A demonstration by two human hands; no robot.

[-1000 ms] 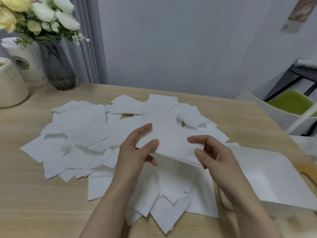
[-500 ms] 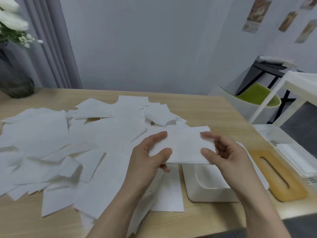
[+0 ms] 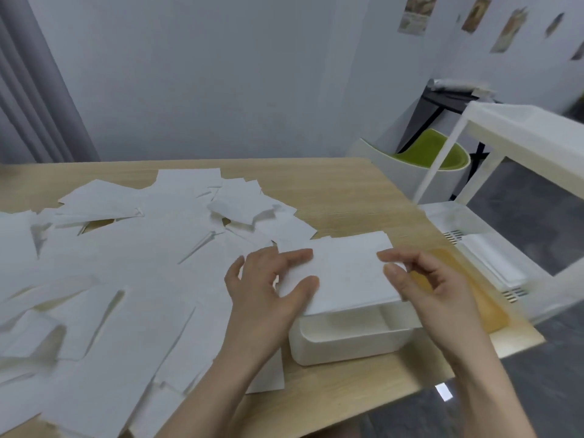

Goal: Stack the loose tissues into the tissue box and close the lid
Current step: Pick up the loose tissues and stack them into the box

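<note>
A small stack of white tissues (image 3: 344, 267) hovers over the open white tissue box (image 3: 347, 343) near the table's right front. My left hand (image 3: 268, 289) pinches the stack's left edge between thumb and fingers. Its right edge sits in a thumb-and-forefinger pinch of my right hand (image 3: 420, 282). The stack covers the far part of the box opening; the near part shows as hollow. The box's wooden lid (image 3: 474, 292) lies flat just right of the box, partly behind my right hand. Many loose tissues (image 3: 126, 263) lie spread over the left of the table.
The wooden table (image 3: 347, 191) ends close to the right of the lid. Beyond that edge stands a white plastic shelf cart (image 3: 493, 248), with a green-cushioned chair (image 3: 429, 156) behind it. A wall and a grey curtain close off the back.
My hands have carried the tissue stack to the right, from above the loose pile to over the open box, and lowered it. The view has swung right, so the vase is out of sight.
</note>
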